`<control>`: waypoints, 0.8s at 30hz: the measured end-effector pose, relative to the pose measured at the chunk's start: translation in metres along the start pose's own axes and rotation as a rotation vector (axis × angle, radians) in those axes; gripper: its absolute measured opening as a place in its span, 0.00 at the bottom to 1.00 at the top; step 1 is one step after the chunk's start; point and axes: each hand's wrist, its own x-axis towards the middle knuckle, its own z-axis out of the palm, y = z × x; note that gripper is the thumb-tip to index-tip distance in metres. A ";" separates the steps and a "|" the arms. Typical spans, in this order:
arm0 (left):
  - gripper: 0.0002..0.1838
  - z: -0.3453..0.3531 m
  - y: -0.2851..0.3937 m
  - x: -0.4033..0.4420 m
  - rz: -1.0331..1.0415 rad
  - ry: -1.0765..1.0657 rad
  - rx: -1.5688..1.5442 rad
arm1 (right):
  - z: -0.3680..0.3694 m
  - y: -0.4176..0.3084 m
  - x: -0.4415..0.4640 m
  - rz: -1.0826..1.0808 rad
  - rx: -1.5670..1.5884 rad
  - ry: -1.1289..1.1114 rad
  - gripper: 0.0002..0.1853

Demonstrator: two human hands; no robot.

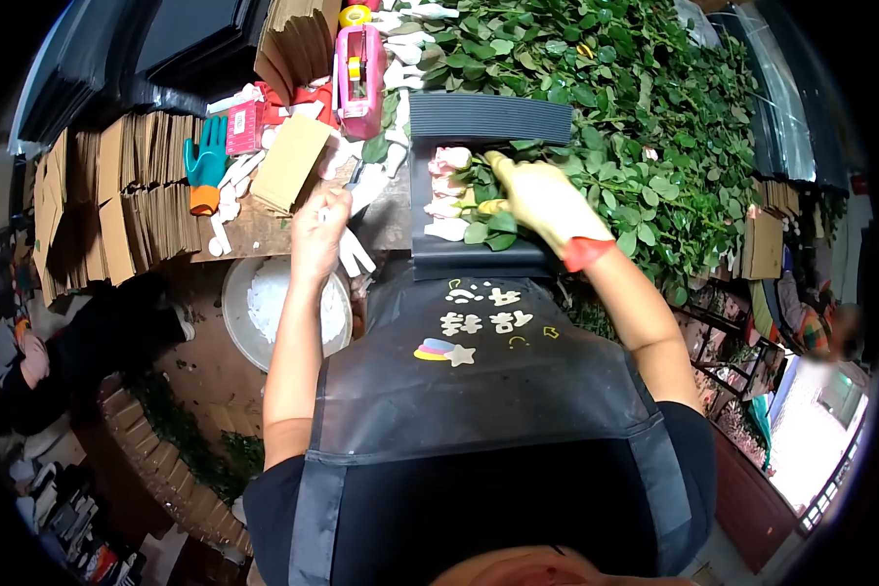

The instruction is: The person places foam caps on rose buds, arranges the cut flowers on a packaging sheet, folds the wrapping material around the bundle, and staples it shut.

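Note:
Pale pink roses [446,184], some in white sleeves, lie in a column on a dark sheet [423,256]. My right hand [537,198], in a pale yellow glove with a red cuff, reaches over their green stems, thumb and forefinger apart around them; whether it grips a stem is unclear. To the left, my left hand [322,220] is bare and closed, with white strips [355,256] beside and below it; what it holds is too small to name. A corrugated black strip [490,118] lies above the roses. Leafy stems [645,127] are heaped on the right.
A pink tape dispenser [359,88], a cardboard piece [291,161] and a teal glove [206,161] lie beyond my left hand. Stacked cardboard [132,195] stands at left. A round tub [244,303] of white pieces sits below the table edge.

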 end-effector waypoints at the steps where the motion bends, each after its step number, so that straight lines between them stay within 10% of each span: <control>1: 0.15 -0.009 -0.016 -0.007 -0.025 -0.123 0.109 | -0.025 -0.008 -0.008 0.048 0.157 0.029 0.27; 12: 0.16 0.058 -0.022 0.023 -0.134 -0.767 0.515 | -0.005 -0.040 0.006 -0.169 -0.081 -0.290 0.11; 24: 0.04 0.061 -0.063 -0.029 -0.511 0.026 -0.694 | -0.013 -0.053 0.026 -0.197 -0.224 -0.586 0.13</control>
